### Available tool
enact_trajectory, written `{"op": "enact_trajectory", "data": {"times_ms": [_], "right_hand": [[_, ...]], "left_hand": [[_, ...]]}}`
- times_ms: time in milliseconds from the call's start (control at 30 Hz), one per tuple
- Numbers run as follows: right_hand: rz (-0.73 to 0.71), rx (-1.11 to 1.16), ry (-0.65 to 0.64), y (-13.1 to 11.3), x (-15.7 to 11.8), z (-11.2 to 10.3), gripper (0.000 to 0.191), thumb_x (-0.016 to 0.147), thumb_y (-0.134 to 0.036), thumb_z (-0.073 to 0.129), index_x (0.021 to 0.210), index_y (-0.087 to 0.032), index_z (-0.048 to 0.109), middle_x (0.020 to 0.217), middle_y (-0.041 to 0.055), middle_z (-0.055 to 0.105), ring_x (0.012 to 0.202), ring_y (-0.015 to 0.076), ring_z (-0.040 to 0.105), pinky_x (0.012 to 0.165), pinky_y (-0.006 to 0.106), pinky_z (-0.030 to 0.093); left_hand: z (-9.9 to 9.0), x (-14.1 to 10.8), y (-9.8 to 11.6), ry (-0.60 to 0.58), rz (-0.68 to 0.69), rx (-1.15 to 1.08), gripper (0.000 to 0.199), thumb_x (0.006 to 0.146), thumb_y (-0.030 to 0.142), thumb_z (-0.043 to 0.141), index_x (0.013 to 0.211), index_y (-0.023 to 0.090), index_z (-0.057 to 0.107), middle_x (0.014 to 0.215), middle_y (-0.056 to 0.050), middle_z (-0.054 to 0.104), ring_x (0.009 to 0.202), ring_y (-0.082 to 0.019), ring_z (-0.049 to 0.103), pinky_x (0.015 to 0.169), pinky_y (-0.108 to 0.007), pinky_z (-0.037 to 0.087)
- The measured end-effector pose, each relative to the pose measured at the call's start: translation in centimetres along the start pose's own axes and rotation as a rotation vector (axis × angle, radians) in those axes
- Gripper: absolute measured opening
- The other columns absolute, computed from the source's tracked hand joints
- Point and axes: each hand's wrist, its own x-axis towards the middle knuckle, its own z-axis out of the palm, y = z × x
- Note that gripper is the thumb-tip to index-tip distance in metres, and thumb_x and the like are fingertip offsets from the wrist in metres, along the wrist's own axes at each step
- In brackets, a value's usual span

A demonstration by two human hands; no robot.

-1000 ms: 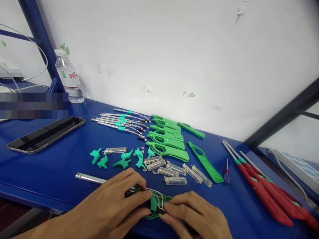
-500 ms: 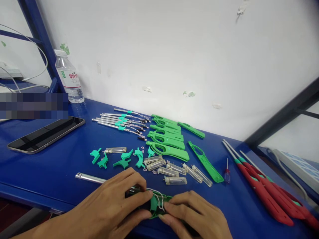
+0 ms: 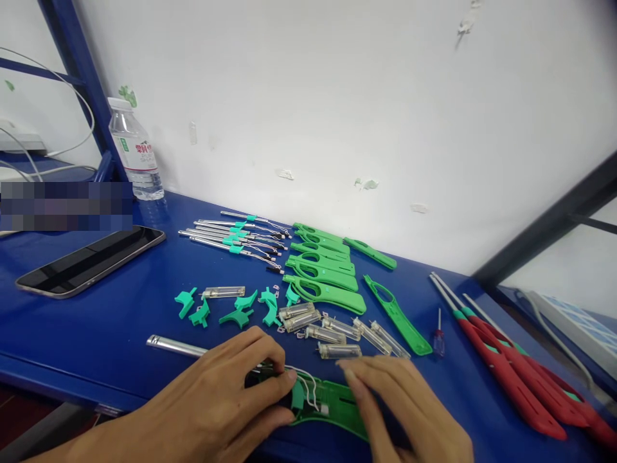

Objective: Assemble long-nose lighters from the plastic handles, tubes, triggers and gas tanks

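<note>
My left hand (image 3: 241, 392) is closed on a green lighter handle half (image 3: 332, 421), its thumb and fingers gripping the left part. A silver metal tube (image 3: 176, 345) sticks out to the left from under that hand. Inside the shell are a teal trigger (image 3: 297, 393) and white wires (image 3: 308, 379) ending in a small pale tip. My right hand (image 3: 405, 405) hovers over the shell's right end with fingers stretched out, seemingly holding nothing; it hides that end. Clear fuel tanks (image 3: 340, 350) lie just beyond the fingers.
Behind lie green handle halves (image 3: 328, 294), metal tubes with wires (image 3: 216, 243) and loose teal triggers (image 3: 236, 317). Right are a small screwdriver (image 3: 438, 342) and red lighters (image 3: 515, 379). A phone (image 3: 91, 260) and a water bottle (image 3: 136, 154) stand left, before a white wall (image 3: 308, 96).
My right hand has let go of the wires and moved right and slightly up, uncovering the shell's right part. My left hand keeps its grip in place.
</note>
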Motion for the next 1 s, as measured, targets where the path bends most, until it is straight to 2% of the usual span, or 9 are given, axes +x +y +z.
{"op": "enact_trajectory", "data": {"times_ms": [100,167,300,400,533,667,800,833,1000], "right_hand": [[-0.093,-0.147,-0.039,1.2,0.1,-0.3,0.032,0.112,-0.02,0.062,0.141,-0.031,0.072,0.128,-0.003,0.087,0.121,0.0215,0.081,0.108,0.031,0.062],[-0.15,-0.215,-0.098,2.0,0.0,-0.3,0.036,0.113,-0.022,0.061,0.147,-0.031,0.069,0.134,-0.0041,0.085,0.127,0.022,0.079,0.109,0.032,0.063],[-0.098,-0.221,-0.122,2.6,-0.4,-0.2,0.031,0.114,-0.025,0.061,0.141,-0.035,0.071,0.125,-0.0057,0.087,0.117,0.0205,0.082,0.103,0.032,0.065],[0.079,-0.199,-0.113,2.0,-0.8,0.3,0.022,0.115,-0.037,0.06,0.127,-0.036,0.078,0.119,-0.0018,0.086,0.111,0.0238,0.081,0.099,0.037,0.065],[0.282,-0.165,-0.089,1.3,-1.0,0.7,0.032,0.117,-0.049,0.054,0.118,-0.037,0.083,0.119,0.0023,0.083,0.113,0.027,0.079,0.099,0.041,0.065],[0.254,-0.158,-0.067,1.7,-0.8,0.2,0.03,0.116,-0.043,0.055,0.119,-0.035,0.084,0.12,0.0029,0.084,0.112,0.0246,0.081,0.096,0.034,0.067],[0.152,-0.178,-0.093,2.8,-0.6,-0.6,0.021,0.112,-0.038,0.065,0.119,-0.036,0.085,0.119,0.0006,0.087,0.11,0.023,0.085,0.091,0.028,0.071],[0.139,-0.181,-0.094,3.1,-0.6,-0.8,0.02,0.112,-0.039,0.067,0.118,-0.036,0.086,0.119,0.0004,0.088,0.109,0.0234,0.086,0.09,0.029,0.072],[0.146,-0.191,-0.072,3.7,-1.0,-1.1,0.02,0.111,-0.045,0.069,0.112,-0.037,0.088,0.112,-0.0009,0.089,0.101,0.0232,0.088,0.084,0.028,0.074]], "left_hand": [[-0.1,-0.1,0.1,-0.004,0.01,0.011,0.033,0.126,0.036,0.034,0.124,0.029,0.066,0.116,0.002,0.076,0.106,-0.015,0.073,0.094,-0.025,0.064],[-0.1,-0.1,0.0,-0.019,0.006,0.021,0.031,0.126,0.036,0.035,0.125,0.029,0.065,0.117,0.002,0.075,0.109,-0.016,0.073,0.097,-0.025,0.064],[-0.1,0.0,0.0,-0.029,-0.006,0.029,0.028,0.125,0.034,0.036,0.125,0.03,0.064,0.12,0.001,0.074,0.112,-0.016,0.073,0.102,-0.024,0.063],[-0.2,-0.2,-0.2,-0.009,-0.015,0.044,0.026,0.122,0.026,0.04,0.134,0.03,0.062,0.123,0.0,0.072,0.117,-0.016,0.072,0.114,-0.025,0.058],[-1.2,-0.2,-1.0,0.009,-0.037,0.049,0.031,0.12,0.015,0.043,0.135,0.032,0.063,0.123,0.001,0.07,0.111,-0.014,0.07,0.108,-0.024,0.056],[-2.2,0.4,-3.0,-0.064,-0.07,0.106,0.037,0.115,0.003,0.043,0.125,0.029,0.068,0.119,0.0,0.069,0.105,-0.017,0.067,0.103,-0.033,0.051],[-2.2,1.2,-4.4,-0.174,-0.122,0.152,0.039,0.109,-0.001,0.049,0.117,0.028,0.074,0.114,-0.002,0.068,0.098,-0.021,0.063,0.084,-0.034,0.051],[-2.1,1.4,-4.5,-0.196,-0.129,0.155,0.039,0.109,-0.002,0.051,0.118,0.029,0.074,0.115,-0.001,0.068,0.098,-0.021,0.064,0.085,-0.034,0.052],[-1.8,1.9,-4.0,-0.288,-0.166,0.153,0.041,0.109,-0.002,0.053,0.124,0.03,0.072,0.123,0.001,0.067,0.102,-0.019,0.069,0.112,-0.043,0.052]]}}
